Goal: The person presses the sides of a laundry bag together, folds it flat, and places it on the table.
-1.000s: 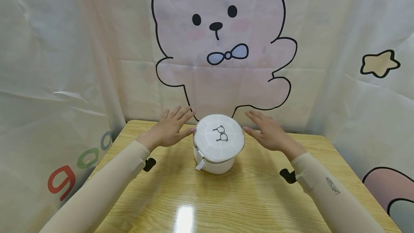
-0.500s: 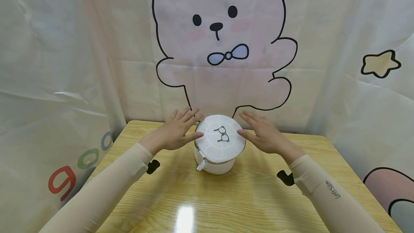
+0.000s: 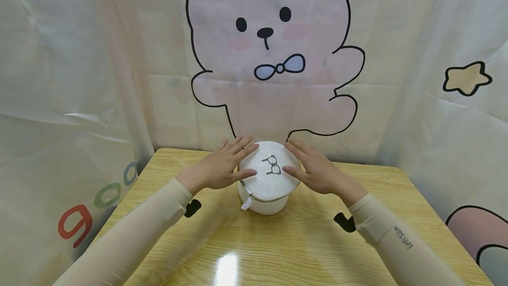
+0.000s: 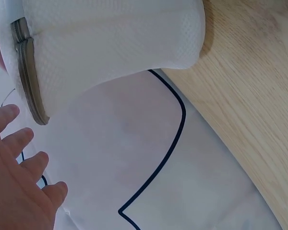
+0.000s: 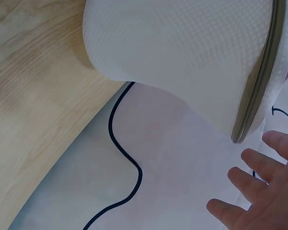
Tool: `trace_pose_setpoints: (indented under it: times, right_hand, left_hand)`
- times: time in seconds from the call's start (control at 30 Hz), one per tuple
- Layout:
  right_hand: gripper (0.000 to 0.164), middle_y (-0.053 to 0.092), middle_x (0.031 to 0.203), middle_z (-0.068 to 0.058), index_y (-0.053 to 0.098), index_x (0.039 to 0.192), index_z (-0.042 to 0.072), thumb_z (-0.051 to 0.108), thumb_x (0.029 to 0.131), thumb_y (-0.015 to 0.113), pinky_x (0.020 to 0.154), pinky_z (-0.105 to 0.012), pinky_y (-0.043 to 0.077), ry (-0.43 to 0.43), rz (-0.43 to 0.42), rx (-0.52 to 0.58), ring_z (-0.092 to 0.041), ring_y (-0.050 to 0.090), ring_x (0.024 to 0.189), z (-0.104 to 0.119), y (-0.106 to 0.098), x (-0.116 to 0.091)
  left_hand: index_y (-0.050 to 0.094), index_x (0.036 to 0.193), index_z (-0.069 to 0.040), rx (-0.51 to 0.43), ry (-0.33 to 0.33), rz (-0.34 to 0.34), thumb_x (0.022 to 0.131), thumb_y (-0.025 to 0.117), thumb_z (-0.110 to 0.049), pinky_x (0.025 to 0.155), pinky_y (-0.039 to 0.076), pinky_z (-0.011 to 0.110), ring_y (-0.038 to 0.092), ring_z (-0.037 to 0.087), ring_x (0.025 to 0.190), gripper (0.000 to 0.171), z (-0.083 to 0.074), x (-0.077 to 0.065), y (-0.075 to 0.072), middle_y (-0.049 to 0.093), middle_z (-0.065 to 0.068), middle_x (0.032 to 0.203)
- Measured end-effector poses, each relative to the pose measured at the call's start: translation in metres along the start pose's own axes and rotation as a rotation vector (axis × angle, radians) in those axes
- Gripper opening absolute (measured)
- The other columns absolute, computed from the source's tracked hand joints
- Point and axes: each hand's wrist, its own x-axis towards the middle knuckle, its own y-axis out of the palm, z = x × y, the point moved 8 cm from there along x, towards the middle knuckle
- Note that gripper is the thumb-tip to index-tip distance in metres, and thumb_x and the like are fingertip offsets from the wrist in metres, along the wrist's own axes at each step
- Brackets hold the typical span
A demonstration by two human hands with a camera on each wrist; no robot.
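White mesh bag point(image 3: 265, 187) upright, round, on counter point(image 3: 254, 250) | lies at 3 o'clock from left hand point(image 3: 217, 168), 9 o'clock from right hand point(image 3: 319, 171) | hands apart, outstretched, gripping nothing | neither clearly nearer

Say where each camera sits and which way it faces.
Head: worn there, facing forward and down at the round white mesh bag; left fingers, right fingers and beige-sleeved forearms show.
Left wrist: worn there, facing the bag's side; left fingers lower left.
Right wrist: worn there, facing the bag's side; right fingers lower right.
Both wrist views share the bag's brown zipper.
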Motion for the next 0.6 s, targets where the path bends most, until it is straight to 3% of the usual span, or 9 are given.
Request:
trace_pose_setpoints:
  times: [0.6]
  right_hand:
    - [0.076,0.025,0.172,-0.013,0.028,0.165,0.014,0.052,0.105,0.055,0.122,-0.067,0.028,-0.039,0.025,0.021,-0.043,0.026,0.157,0.009,0.011,0.003]
  left_hand:
    - [0.016,0.168,-0.021,0.025,0.045,0.000,0.104,0.042,-0.066,0.129,0.014,0.063,0.005,0.034,0.163,0.082,-0.011,0.009,0.012,0.005,0.003,0.177]
